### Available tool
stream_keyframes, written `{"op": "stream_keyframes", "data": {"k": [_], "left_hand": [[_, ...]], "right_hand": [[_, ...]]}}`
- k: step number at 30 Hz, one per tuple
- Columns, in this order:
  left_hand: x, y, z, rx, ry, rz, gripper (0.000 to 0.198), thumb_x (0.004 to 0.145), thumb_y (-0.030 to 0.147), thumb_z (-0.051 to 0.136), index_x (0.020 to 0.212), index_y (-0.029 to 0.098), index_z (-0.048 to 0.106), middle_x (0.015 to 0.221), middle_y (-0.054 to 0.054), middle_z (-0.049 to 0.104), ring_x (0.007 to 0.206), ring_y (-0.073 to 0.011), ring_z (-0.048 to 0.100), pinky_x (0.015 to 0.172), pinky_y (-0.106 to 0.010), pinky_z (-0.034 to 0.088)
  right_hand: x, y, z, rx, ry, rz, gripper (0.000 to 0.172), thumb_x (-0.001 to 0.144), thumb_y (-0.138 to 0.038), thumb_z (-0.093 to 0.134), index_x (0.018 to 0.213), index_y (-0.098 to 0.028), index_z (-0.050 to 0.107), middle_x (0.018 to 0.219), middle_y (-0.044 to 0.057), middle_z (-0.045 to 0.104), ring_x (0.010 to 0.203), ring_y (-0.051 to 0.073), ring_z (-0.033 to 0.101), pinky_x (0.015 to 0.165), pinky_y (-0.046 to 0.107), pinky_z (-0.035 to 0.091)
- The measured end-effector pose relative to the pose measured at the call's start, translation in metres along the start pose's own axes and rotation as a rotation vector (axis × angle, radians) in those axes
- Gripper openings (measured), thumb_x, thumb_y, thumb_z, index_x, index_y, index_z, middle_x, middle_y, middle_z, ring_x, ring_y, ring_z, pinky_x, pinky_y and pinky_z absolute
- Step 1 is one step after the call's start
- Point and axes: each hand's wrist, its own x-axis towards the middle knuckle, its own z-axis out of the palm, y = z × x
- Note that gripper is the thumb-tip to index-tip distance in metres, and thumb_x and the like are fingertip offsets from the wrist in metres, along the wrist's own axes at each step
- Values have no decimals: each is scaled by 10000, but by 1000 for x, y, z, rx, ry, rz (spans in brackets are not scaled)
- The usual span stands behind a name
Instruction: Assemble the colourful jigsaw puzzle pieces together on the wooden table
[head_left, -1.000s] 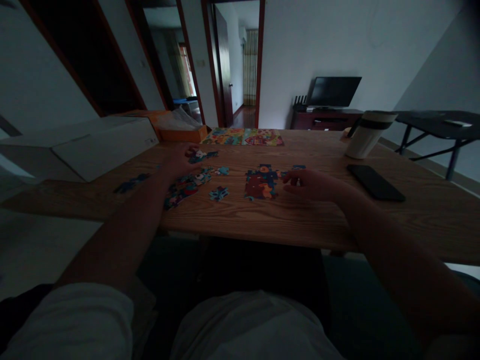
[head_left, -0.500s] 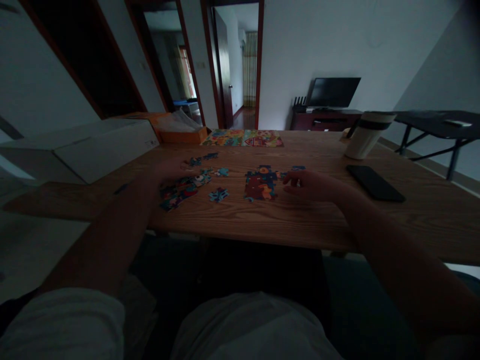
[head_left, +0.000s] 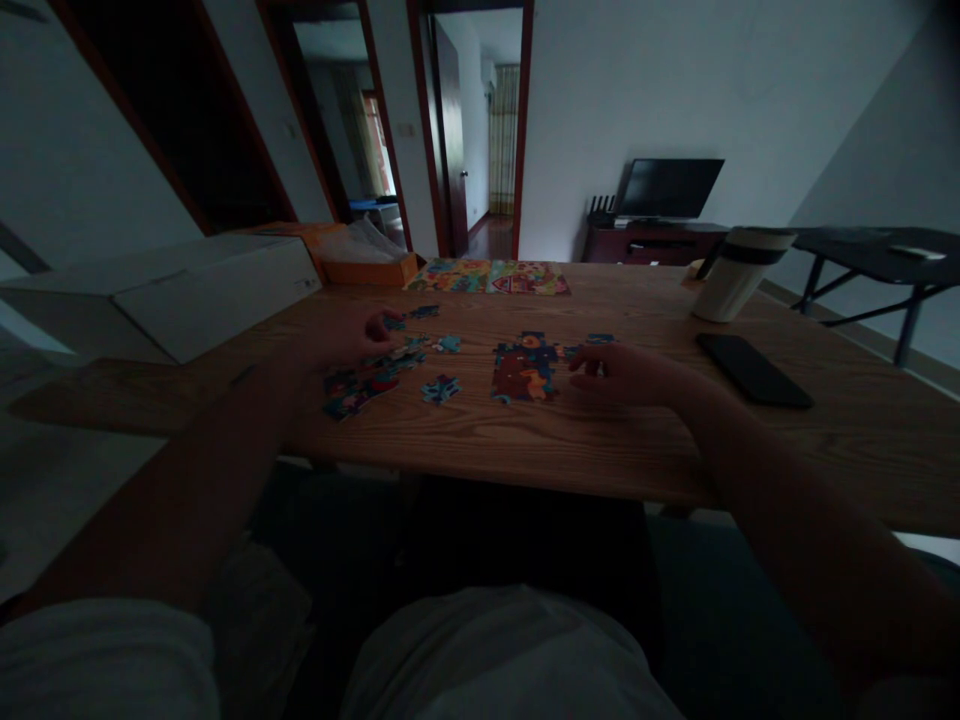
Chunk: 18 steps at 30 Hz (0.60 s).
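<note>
My left hand (head_left: 356, 332) hovers over the far side of a pile of loose puzzle pieces (head_left: 364, 388) at the left, its fingers curled and apart. No piece shows between them. My right hand (head_left: 611, 374) rests on the wooden table just right of a partly joined puzzle (head_left: 523, 372), fingers bent, with a gap between thumb and fingers. Some pieces at the puzzle's upper right lie beside its fingertips. A blue piece cluster (head_left: 441, 389) lies between pile and puzzle. The picture is dim.
Behind the pieces lies a colourful picture sheet (head_left: 491, 277). A white box (head_left: 217, 295) and an orange box (head_left: 375, 270) stand at the left. On the right are a black phone (head_left: 752, 370) and a tumbler (head_left: 739, 275).
My left hand has shifted slightly right and its fingers show more clearly. My right hand has stayed nearly in place. The view has moved a little.
</note>
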Motion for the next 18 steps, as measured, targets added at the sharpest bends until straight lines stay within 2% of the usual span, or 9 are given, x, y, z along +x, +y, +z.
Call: {"op": "stream_keyframes", "data": {"k": [3, 7, 9, 11, 14, 16, 18], "left_hand": [[3, -7, 0, 10, -18, 15, 692, 772, 588, 659, 1364, 230, 625, 1123, -86, 740, 969, -276, 699, 825, -359, 560], [0, -6, 8, 76, -140, 71, 682, 721, 621, 727, 1300, 263, 686, 1348, -97, 675, 1173, -309, 653, 993, -382, 509], [-1, -3, 12, 83, -161, 70, 672, 726, 613, 732, 1296, 262, 687, 1346, -98, 675, 1184, -310, 646, 1024, -392, 492], [-1, 0, 13, 40, -135, 61, 671, 729, 603, 742, 1297, 251, 676, 1321, -99, 683, 1161, -296, 650, 1004, -375, 506], [3, 1, 9, -25, -18, 15, 686, 773, 609, 729, 1338, 230, 635, 1308, -92, 679, 1110, -272, 650, 955, -368, 522], [5, -1, 4, 15, 53, -38, 691, 822, 627, 687, 1370, 214, 608, 1310, -84, 673, 1094, -267, 641, 954, -388, 508], [6, -4, 1, 74, 36, -60, 705, 849, 661, 644, 1389, 210, 596, 1319, -84, 668, 1088, -269, 636, 940, -392, 505]], "right_hand": [[0, 1, 1, -20, -6, 10, 230, 957, -385, 585, 1061, -218, 703, 1022, 87, 745, 841, 223, 682, 724, 326, 502], [0, 1, 1, -13, -10, 4, 248, 962, -400, 584, 1079, -217, 702, 1046, 94, 746, 842, 222, 684, 725, 328, 506], [-1, 0, 0, -6, -6, 4, 244, 959, -395, 591, 1083, -218, 704, 1042, 94, 748, 839, 224, 686, 731, 332, 510], [-1, 0, 0, -4, -4, 6, 235, 957, -385, 595, 1086, -223, 706, 1028, 90, 751, 830, 223, 688, 727, 332, 511], [-1, 0, 0, -3, -3, -4, 216, 960, -385, 595, 1057, -228, 707, 1024, 86, 752, 835, 221, 689, 727, 328, 510], [0, 1, 1, 0, -1, -14, 210, 961, -381, 596, 1043, -222, 706, 1031, 89, 750, 840, 222, 688, 731, 330, 509], [0, 2, 1, -1, -3, -11, 212, 961, -375, 595, 1051, -218, 704, 1032, 91, 750, 837, 222, 687, 732, 334, 506]]}}
